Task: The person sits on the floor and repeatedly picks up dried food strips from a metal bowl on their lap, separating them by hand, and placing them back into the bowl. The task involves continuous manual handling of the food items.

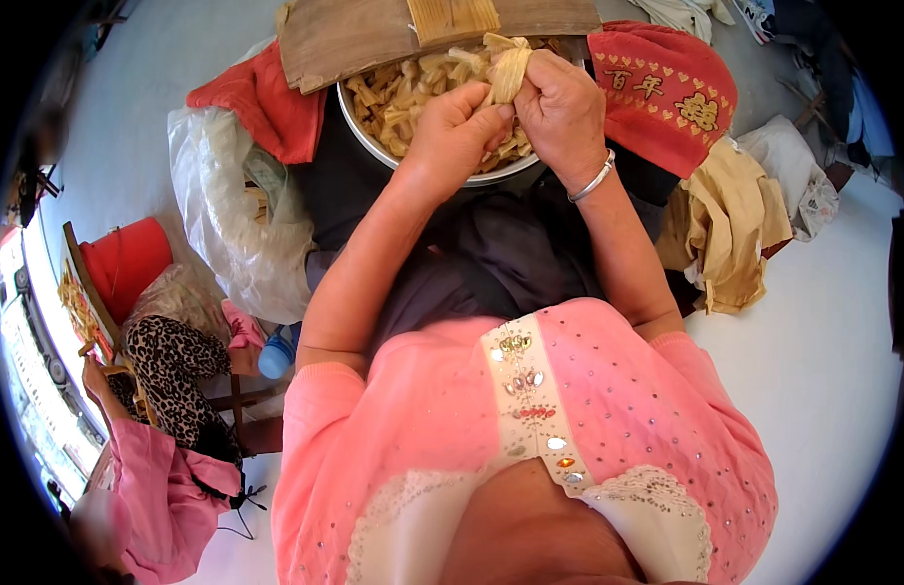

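Note:
Between both hands is a pale yellow folded strip bundle (510, 73), its material not certain, perhaps dried tofu skin. My left hand (463, 135) pinches its lower end with thumb and fingers. My right hand (561, 102), with a silver bangle at the wrist, grips its right side. Both hands are above a round metal basin (379, 152) on my lap, filled with similar knotted yellowish pieces (393, 95). A wooden board (349, 36) lies across the basin's far side, with a lighter wood piece (455, 18) on it. Some of my right fingers are hidden behind the bundle.
Red towels lie left (276, 110) and right (660, 88) of the basin. A clear plastic bag (218, 219) stands at left, brown paper (737, 227) at right. Further left, a co-worker (159, 490) in pink sits near a red bucket (130, 263) and a blue-capped bottle (276, 356).

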Demonstrator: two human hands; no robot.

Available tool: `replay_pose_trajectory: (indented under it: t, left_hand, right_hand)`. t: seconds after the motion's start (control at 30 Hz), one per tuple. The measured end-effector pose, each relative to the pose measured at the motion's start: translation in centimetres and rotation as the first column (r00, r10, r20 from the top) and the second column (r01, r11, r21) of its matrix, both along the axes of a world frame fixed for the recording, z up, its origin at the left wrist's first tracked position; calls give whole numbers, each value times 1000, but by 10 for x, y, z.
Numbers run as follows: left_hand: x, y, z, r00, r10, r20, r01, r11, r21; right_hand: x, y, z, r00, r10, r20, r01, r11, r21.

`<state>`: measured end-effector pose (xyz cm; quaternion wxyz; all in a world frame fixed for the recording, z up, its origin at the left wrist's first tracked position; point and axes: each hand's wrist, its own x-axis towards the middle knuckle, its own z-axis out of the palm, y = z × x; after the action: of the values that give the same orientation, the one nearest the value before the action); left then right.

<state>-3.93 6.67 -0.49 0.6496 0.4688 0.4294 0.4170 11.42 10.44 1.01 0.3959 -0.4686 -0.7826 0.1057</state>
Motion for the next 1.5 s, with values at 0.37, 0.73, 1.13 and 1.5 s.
replay_pose_trajectory:
  t: [0.37,0.73,1.13,1.5]
  left_hand:
    - [1,-16,-14,698,548,-460,108,555,825]
    - [4,-6,20,680,273,-680,99,885,455]
    - [-3,-40,29,915,180,361,23,870,-493]
    - [-21,-28,23,593,475,-651,180,710,681]
  right_hand:
    - [-6,-38,-12,336,-579,-743,-805,233,-546]
    - [-6,-32,-29,859,45,-510,-267,889,-371]
    - [-4,-18,-2,594,-34,-804,-298,919,-259]
    - [29,-9,27,933,330,-143,-358,812,-461]
